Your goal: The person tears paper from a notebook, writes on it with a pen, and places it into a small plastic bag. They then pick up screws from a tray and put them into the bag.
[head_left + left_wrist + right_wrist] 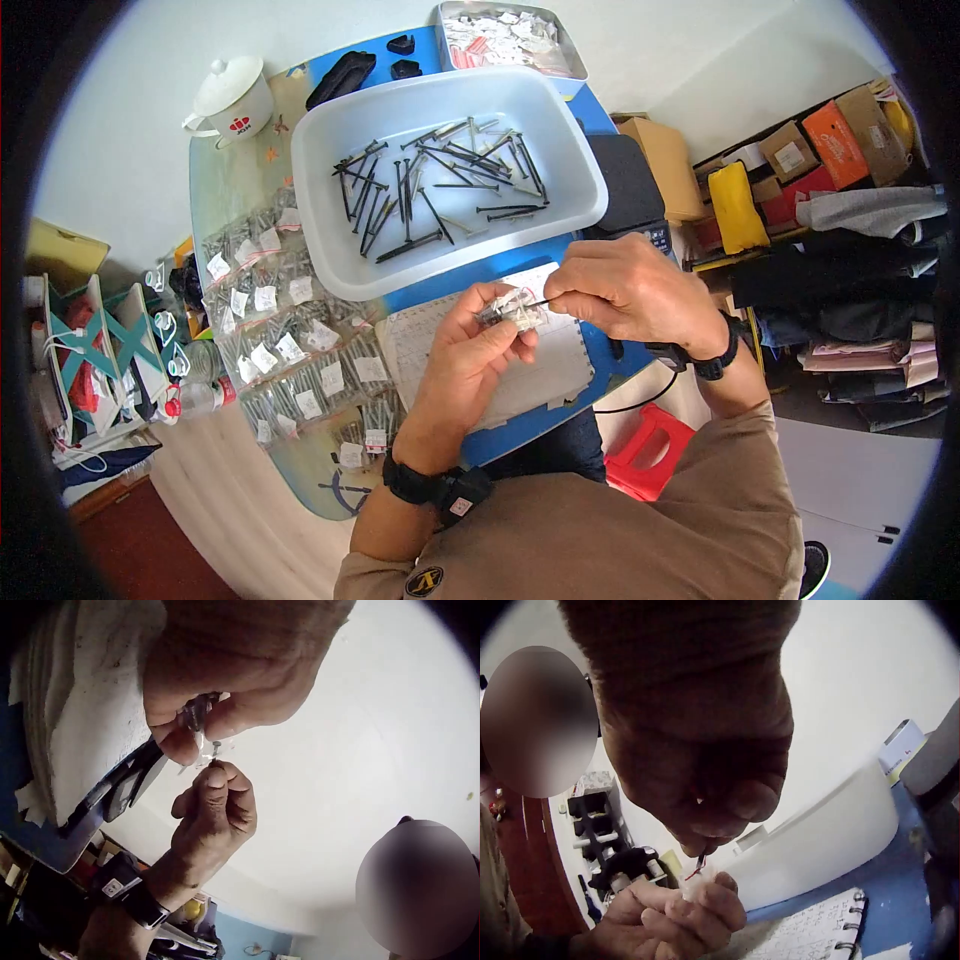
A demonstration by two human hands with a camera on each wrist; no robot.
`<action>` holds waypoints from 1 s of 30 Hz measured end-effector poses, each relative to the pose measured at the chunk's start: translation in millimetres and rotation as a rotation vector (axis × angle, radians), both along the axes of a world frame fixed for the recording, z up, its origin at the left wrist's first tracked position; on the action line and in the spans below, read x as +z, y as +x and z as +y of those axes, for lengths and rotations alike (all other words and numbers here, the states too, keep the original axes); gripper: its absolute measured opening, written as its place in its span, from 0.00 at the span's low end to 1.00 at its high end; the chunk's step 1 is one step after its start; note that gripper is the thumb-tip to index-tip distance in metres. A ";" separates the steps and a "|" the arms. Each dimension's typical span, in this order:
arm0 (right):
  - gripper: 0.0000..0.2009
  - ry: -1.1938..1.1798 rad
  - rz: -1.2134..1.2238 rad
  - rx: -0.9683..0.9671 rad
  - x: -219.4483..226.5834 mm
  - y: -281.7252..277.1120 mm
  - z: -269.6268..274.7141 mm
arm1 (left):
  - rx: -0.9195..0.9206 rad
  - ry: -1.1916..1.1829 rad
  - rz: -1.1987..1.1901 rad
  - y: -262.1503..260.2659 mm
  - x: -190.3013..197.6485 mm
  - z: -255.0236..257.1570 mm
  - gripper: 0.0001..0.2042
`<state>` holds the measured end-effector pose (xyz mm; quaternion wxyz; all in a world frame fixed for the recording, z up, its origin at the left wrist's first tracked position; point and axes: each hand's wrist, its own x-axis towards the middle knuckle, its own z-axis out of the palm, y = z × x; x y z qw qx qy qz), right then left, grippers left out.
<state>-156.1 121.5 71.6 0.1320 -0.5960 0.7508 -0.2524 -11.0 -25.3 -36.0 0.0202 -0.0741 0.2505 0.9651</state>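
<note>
Pinching a screw (pixel 537 302) into a small bag (pixel 508 310).

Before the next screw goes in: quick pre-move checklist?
1. Left hand grips small clear plastic bag of screws: ok.
2. Right hand pinches thin dark screw: ok.
3. Screw tip at the bag's mouth: ok.
4. Bag mouth open wide enough: cannot tell.
5. White plastic tub holding loose dark screws close by: ok.
6. Count in bag: cannot tell.
</note>
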 end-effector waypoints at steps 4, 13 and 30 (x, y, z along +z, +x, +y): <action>0.07 -0.010 -0.098 0.001 -11.3 5.2 1.9 | -0.037 -0.152 -0.033 0.5 5.5 1.9 0.14; 0.07 0.073 -0.301 -0.129 -10.6 5.4 5.0 | -0.050 -0.199 -0.024 2.5 7.3 -2.5 0.13; 0.11 0.068 -0.399 -0.199 -24.6 17.7 -2.3 | -0.073 -0.224 0.008 4.0 6.3 -0.8 0.13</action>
